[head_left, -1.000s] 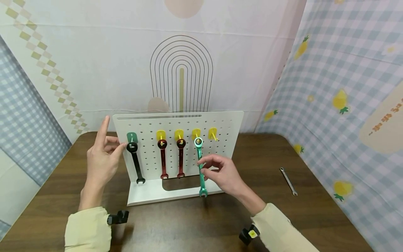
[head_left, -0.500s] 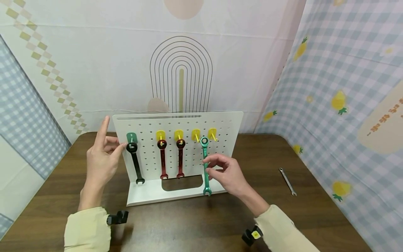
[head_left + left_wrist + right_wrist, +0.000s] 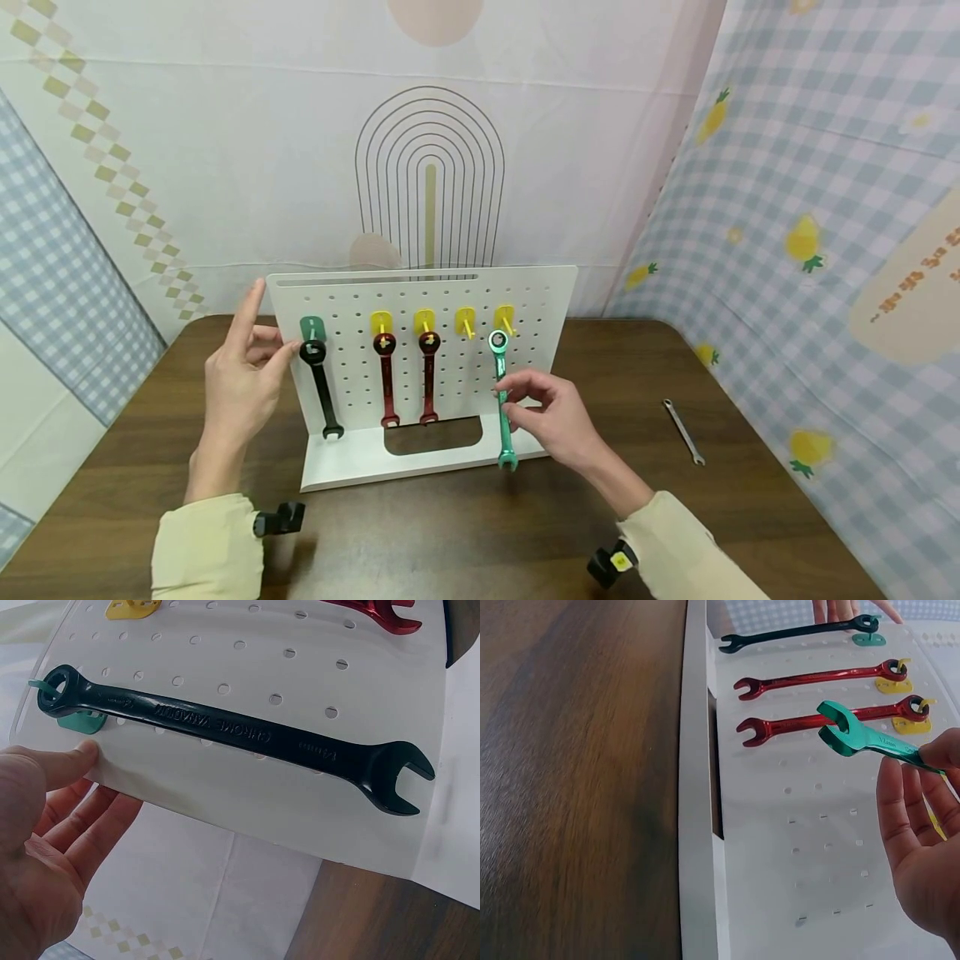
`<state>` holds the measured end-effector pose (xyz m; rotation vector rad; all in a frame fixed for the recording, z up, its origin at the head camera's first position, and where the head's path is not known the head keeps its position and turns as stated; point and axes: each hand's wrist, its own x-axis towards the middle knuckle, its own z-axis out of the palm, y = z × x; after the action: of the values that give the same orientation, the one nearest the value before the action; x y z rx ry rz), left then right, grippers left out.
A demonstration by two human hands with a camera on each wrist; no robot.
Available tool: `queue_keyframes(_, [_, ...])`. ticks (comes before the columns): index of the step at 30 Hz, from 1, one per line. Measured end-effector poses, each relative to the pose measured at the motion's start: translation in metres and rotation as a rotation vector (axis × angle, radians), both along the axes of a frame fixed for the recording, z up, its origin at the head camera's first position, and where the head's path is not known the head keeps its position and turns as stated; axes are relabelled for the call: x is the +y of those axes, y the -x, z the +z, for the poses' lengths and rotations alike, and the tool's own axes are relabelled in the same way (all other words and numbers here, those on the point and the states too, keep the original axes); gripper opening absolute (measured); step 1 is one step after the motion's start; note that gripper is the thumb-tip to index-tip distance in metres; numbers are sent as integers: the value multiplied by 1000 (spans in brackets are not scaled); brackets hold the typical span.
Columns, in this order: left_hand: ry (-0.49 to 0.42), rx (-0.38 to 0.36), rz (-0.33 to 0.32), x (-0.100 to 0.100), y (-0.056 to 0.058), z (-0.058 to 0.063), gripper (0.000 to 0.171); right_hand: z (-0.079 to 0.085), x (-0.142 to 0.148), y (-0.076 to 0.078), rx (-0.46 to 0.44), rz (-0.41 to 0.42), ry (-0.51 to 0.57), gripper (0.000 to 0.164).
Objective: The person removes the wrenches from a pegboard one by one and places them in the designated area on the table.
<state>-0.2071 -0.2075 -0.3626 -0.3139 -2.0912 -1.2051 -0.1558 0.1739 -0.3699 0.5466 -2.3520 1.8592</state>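
In the head view my right hand (image 3: 553,418) pinches a green combination wrench (image 3: 506,442) midway along its shaft, ring end up. That ring end is just below and in front of the rightmost yellow hook (image 3: 504,317); the ring looks apart from it. My left hand (image 3: 242,385) grips the left edge of a white pegboard (image 3: 360,392), thumb in front and fingers behind. Beside that thumb a black wrench (image 3: 225,727) hangs from a green hook (image 3: 84,720). Two red wrenches, the left one (image 3: 387,383) and the right one (image 3: 429,383), hang from yellow hooks.
A small silver wrench (image 3: 684,432) lies on the wooden table (image 3: 420,533) to the right of the pegboard. Another yellow hook (image 3: 465,321), between the right red wrench and the rightmost hook, bears nothing. Patterned cloth (image 3: 615,150) surrounds the table.
My right hand has carried the green wrench rightward, from in front of the bare yellow hook to just below the rightmost one. My left hand keeps its grip on the pegboard.
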Motion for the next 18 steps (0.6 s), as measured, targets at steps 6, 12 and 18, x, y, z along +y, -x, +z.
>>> queue_keyframes(6, [0, 3, 0, 0, 0, 1, 93, -4, 10, -1, -14, -23, -57, 19])
queue_keyframes(12, [1, 0, 7, 0, 0, 0, 92, -7, 19, -3, -29, -34, -92, 19])
queue_keyframes(18, [1, 2, 8, 0, 0, -1, 93, -7, 24, -5, -46, -48, -109, 19])
